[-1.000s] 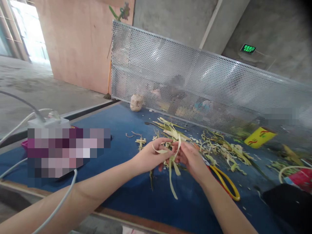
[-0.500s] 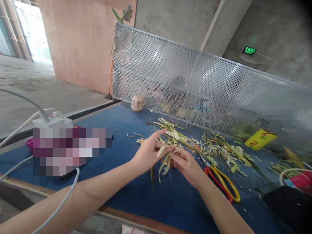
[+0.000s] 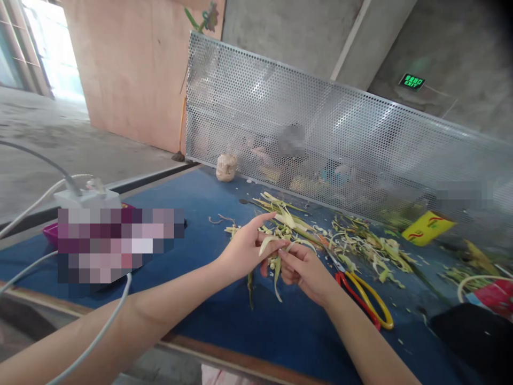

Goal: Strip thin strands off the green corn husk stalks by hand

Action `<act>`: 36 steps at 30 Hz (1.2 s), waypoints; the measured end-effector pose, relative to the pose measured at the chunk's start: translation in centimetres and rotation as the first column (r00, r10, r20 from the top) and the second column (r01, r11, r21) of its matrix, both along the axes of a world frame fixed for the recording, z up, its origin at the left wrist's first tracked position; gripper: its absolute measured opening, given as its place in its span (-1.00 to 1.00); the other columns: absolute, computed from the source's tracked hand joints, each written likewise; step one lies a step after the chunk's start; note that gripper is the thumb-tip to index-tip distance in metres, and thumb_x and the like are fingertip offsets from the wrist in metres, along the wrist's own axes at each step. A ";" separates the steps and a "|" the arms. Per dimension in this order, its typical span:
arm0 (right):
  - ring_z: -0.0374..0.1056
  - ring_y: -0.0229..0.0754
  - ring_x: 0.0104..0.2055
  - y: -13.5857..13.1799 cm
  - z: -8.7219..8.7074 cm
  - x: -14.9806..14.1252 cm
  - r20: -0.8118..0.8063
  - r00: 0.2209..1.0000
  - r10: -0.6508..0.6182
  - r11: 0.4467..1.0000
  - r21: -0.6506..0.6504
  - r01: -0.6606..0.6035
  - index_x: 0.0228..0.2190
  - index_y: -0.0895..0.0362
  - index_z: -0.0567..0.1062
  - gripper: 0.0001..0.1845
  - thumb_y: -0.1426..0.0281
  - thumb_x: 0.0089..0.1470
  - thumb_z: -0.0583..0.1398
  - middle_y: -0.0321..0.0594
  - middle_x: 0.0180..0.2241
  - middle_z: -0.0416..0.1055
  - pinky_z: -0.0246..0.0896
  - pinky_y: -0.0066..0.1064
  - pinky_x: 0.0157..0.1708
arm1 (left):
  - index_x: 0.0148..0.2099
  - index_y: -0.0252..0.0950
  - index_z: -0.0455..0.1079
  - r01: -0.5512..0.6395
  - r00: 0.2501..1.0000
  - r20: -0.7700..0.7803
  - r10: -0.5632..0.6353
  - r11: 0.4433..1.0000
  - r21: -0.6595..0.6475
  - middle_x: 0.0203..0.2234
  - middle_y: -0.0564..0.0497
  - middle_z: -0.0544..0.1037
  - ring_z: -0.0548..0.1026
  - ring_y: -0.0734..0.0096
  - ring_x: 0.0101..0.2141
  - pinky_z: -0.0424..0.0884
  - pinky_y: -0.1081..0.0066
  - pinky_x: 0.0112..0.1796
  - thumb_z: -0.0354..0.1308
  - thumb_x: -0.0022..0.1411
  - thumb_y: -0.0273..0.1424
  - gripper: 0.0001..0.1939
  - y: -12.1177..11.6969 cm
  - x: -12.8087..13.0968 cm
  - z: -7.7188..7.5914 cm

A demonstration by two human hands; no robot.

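Over the blue table, my left hand (image 3: pixel 250 246) pinches a pale green strip of plant leaf (image 3: pixel 277 280) between thumb and fingers; its index finger is raised. My right hand (image 3: pixel 304 267) meets it fingertip to fingertip and grips the same bunch of strips, its lower fingers curled. One strip hangs down below the fingers and a paler one curls over the left thumb. Just behind my hands lies a heap of leaf and stalk pieces (image 3: pixel 286 216). To the right of my right hand rest scissors (image 3: pixel 363 299) with one red and one yellow handle.
More peelings (image 3: pixel 368 246) spread along the perforated metal screen (image 3: pixel 280 107). A yellow packet (image 3: pixel 428 229) and a black item (image 3: pixel 473 337) are on the right. Left are a white power adapter (image 3: pixel 86 198), cables and a purple tray (image 3: pixel 51 233). A whitish lump (image 3: pixel 226 168) stands at the back.
The hanging strips have shifted: two curled ends showed below my fingers before, and now one longer end hangs straighter. My right fingers have curled in slightly. The view has moved a little.
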State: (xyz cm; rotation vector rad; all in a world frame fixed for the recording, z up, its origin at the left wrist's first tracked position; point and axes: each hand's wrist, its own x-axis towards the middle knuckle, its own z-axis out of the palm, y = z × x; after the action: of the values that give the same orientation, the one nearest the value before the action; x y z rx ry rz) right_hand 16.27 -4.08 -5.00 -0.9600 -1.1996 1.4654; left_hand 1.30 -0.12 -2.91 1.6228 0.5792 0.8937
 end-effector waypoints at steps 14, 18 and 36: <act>0.04 -0.45 -0.67 0.7 -0.3 0.0 -0.031 0.990 -0.140 0.985 0.100 0.142 -0.43 0.17 0.41 -0.81 0.31 -0.11 0.23 -0.36 -0.61 0.25 -0.17 -0.50 -0.65 | 0.12 -0.30 -0.07 -0.150 0.988 -0.043 0.148 0.988 -0.040 -0.28 -0.03 0.35 0.41 0.52 -0.47 0.34 0.43 -0.45 0.16 -0.04 -0.35 -0.29 0.5 0.4 -0.6; -0.03 -0.46 -0.71 0.7 -0.1 0.0 -0.014 0.987 -0.158 0.978 0.134 0.158 -0.47 0.18 0.42 -0.82 0.32 -0.14 0.24 -0.40 -0.68 0.19 -0.19 -0.50 -0.68 | 0.13 -0.25 -0.11 -0.016 1.000 -0.014 0.015 0.996 -0.090 -0.28 -0.01 0.31 0.39 0.52 -0.46 0.34 0.46 -0.51 0.19 -0.09 -0.43 -0.24 0.6 0.5 -1.1; -0.09 -0.48 -0.75 0.7 0.3 0.3 0.008 0.982 -0.186 0.978 0.100 0.185 -0.50 0.17 0.32 -0.75 0.29 -0.16 0.25 -0.48 -0.76 0.14 -0.21 -0.55 -0.71 | 0.21 -0.41 -0.31 0.124 0.975 -0.145 -0.169 0.953 -0.275 -0.65 0.12 0.47 0.37 0.51 -0.63 0.21 0.54 -0.62 0.28 -0.20 -0.46 0.04 0.3 -0.2 -0.3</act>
State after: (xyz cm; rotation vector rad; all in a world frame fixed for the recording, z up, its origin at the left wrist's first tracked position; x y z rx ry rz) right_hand 16.56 -3.37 -4.75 -0.9908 -1.1513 1.2418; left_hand 1.12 0.20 -3.26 1.4825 0.6554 0.5476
